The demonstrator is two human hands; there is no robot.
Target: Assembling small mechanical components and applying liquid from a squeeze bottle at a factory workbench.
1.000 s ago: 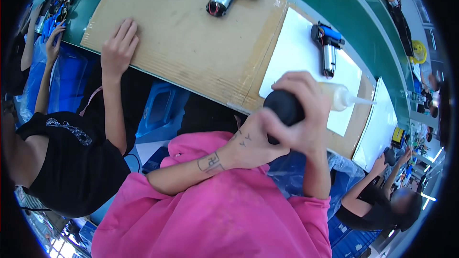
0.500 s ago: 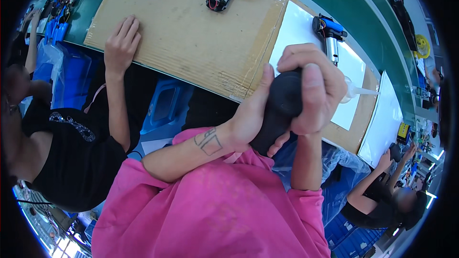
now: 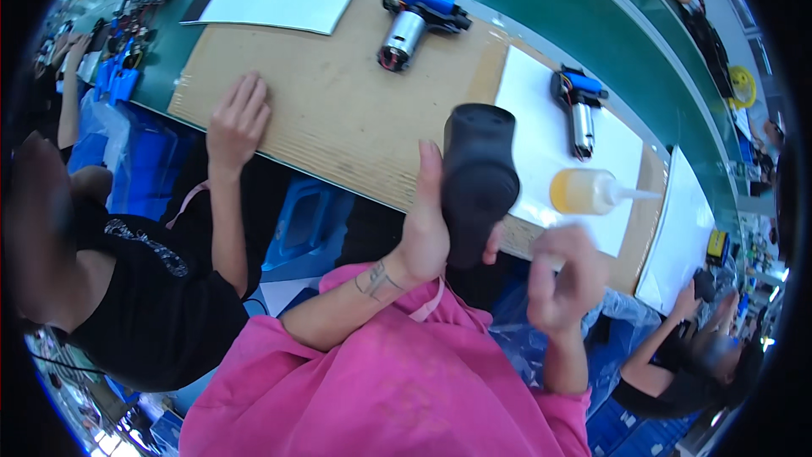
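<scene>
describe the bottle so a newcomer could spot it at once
Find the brown cardboard, then the white sheet at its right bearing a blue-and-silver motor unit. Below that unit in the picture is the bottle, set apart by its yellow contents and long pale nozzle.

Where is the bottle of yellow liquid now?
In the head view, the bottle is right of centre, on the white sheet, with the right hand on its near side and a silver-and-blue motor unit on its far side.
</scene>
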